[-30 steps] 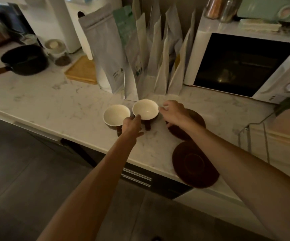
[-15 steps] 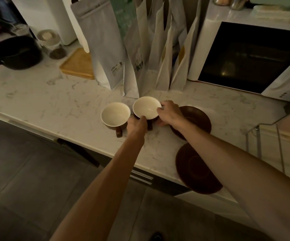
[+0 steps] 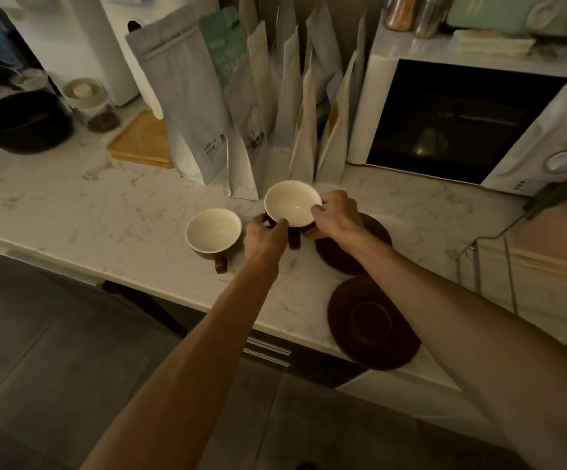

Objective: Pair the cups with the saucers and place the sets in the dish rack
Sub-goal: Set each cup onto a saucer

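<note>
both hands, left [image 3: 264, 236] and right [image 3: 334, 216], grip the cup [image 3: 292, 203]; nearest saucer [image 3: 353, 252] lies just under the right hand.

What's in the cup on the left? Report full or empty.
Empty. The left cup stands upright on the counter, its pale inside bare down to the bottom, with no liquid showing.

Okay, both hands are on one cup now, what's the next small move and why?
Probably carry the held cup a little to the right and set it down on the far saucer. Left hand and right hand both grip it, and that saucer lies bare right beside it, partly under the right hand.
</note>
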{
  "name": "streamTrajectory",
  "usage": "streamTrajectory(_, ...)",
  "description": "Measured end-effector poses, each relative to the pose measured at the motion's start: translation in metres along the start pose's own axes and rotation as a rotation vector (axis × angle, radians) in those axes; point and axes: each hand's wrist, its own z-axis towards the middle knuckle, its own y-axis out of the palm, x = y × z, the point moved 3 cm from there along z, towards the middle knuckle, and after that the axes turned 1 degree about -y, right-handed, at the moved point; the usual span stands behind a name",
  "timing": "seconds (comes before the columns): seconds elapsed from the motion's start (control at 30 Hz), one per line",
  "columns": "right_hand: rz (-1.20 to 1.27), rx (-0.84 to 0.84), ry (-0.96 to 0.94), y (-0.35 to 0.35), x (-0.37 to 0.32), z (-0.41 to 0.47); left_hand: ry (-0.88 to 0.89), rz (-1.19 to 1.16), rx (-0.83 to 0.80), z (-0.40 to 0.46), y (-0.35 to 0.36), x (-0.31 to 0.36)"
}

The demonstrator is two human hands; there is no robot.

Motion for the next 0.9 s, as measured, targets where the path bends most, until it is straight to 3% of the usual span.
streamTrajectory(0.43, 0.078, 0.121, 0.146, -0.059, 0.062, -0.023, 0.051, 0.073, -0.202, -0.035, 0.064, 0.0)
streamTrajectory(0.9, 0.092, 0.142, 0.182, -0.064, 0.096, -0.024, 0.028, 0.116, -0.259, -0.039, 0.087, -0.016)
